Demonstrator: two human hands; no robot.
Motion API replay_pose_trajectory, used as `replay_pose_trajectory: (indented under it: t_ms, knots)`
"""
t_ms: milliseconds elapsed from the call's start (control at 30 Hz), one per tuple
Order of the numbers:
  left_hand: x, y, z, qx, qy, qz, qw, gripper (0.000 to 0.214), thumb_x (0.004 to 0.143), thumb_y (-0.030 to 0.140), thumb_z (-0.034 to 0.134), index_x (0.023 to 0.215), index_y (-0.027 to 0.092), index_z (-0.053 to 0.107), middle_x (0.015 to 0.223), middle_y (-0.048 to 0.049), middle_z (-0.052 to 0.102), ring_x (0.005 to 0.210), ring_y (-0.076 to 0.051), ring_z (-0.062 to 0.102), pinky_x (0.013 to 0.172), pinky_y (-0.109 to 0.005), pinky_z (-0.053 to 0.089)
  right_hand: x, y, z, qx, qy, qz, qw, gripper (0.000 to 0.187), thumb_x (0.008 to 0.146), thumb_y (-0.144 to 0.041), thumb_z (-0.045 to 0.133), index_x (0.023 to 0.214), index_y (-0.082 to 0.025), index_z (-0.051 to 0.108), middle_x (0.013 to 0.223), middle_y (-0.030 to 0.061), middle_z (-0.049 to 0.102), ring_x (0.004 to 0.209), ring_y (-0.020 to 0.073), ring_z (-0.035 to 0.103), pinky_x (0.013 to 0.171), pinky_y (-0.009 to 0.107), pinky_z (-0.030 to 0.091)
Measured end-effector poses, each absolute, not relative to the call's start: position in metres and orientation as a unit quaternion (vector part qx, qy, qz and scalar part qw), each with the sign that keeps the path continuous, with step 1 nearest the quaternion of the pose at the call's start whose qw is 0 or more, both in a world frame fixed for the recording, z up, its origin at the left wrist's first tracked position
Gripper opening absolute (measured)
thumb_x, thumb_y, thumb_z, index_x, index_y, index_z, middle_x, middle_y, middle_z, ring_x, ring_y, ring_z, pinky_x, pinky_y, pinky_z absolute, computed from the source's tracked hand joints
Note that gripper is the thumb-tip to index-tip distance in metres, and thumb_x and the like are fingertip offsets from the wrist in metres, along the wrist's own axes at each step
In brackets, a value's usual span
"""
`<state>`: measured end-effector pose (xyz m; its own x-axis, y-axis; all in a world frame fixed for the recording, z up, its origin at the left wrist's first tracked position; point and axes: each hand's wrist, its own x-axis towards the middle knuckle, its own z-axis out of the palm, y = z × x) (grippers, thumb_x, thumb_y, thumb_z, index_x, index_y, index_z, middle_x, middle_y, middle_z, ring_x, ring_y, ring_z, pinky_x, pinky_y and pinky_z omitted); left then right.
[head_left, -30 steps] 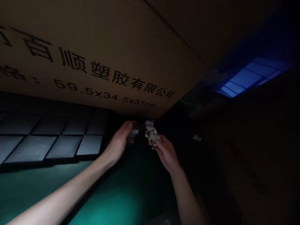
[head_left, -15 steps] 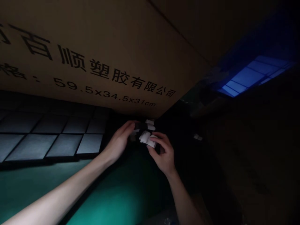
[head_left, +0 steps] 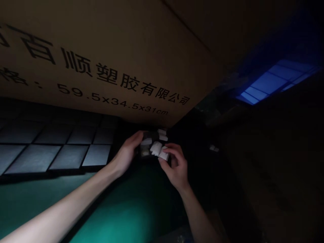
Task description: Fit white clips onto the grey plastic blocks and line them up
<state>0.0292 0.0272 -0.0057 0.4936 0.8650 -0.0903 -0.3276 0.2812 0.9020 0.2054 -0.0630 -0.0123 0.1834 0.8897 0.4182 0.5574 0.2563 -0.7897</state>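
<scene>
Left hand [head_left: 125, 155] curls closed around the side of a dark block [head_left: 152, 136] bearing crumpled white strips [head_left: 156, 147], held up just below a brown cardboard carton [head_left: 101, 57] printed in black. Right hand [head_left: 176, 167] pinches the strips between thumb and fingers. Several strips sit on the block; the dim head view cannot show how many are left.

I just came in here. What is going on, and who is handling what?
A person is holding a small dark bundle with both bare hands. The left hand grips its left side, and the right hand has its fingers on the white pieces on it. A cardboard box with black Chinese print and dimensions fills the view above them. A dark tiled panel sits to the left, over a green surface.
</scene>
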Motion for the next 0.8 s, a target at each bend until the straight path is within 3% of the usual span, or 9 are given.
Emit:
replay_pose_trajectory:
  t_ms: [167, 300, 567, 800]
  knots:
    - [0.0288, 0.0271, -0.0026, 0.420, 0.321, 0.408, 0.744, 0.046, 0.091, 0.058, 0.053, 0.109, 0.019, 0.069, 0.107, -0.0068, 0.074, 0.098, -0.030, 0.066, 0.075, -0.037, 0.050, 0.2115, -0.0601, -0.0125, -0.571, -0.561, 0.205, 0.563, 0.015, 0.082, -0.020, 0.070, 0.095, -0.025, 0.067, 0.122, 0.0082, 0.053, 0.117, 0.0230, 0.059, 0.097, 0.043, 0.056]
    - [0.0287, 0.0265, -0.0032, 0.416, 0.340, 0.399, 0.743, 0.051, 0.087, 0.064, 0.054, 0.106, 0.020, 0.070, 0.089, -0.0059, 0.075, 0.082, -0.029, 0.067, 0.069, -0.038, 0.050, 0.2116, -0.0604, -0.0130, -0.569, -0.569, 0.227, 0.549, 0.012, 0.083, -0.019, 0.069, 0.093, -0.025, 0.067, 0.126, 0.0078, 0.052, 0.122, 0.0238, 0.057, 0.102, 0.045, 0.054]
    - [0.0299, 0.0275, -0.0053, 0.394, 0.335, 0.416, 0.748, 0.043, 0.084, 0.061, 0.061, 0.089, 0.019, 0.069, 0.082, -0.0033, 0.072, 0.079, -0.025, 0.064, 0.068, -0.034, 0.049, 0.2108, -0.0621, -0.0140, -0.549, -0.586, 0.253, 0.540, 0.014, 0.085, -0.018, 0.069, 0.097, -0.026, 0.068, 0.126, 0.0071, 0.053, 0.122, 0.0240, 0.058, 0.100, 0.044, 0.057]
    - [0.0318, 0.0275, -0.0063, 0.401, 0.332, 0.423, 0.742, 0.050, 0.084, 0.061, 0.062, 0.105, 0.017, 0.070, 0.099, -0.0077, 0.075, 0.094, -0.029, 0.066, 0.077, -0.035, 0.051, 0.2094, -0.0616, -0.0148, -0.527, -0.583, 0.271, 0.556, 0.022, 0.082, -0.014, 0.072, 0.099, -0.027, 0.069, 0.122, 0.0057, 0.053, 0.120, 0.0222, 0.058, 0.099, 0.040, 0.056]
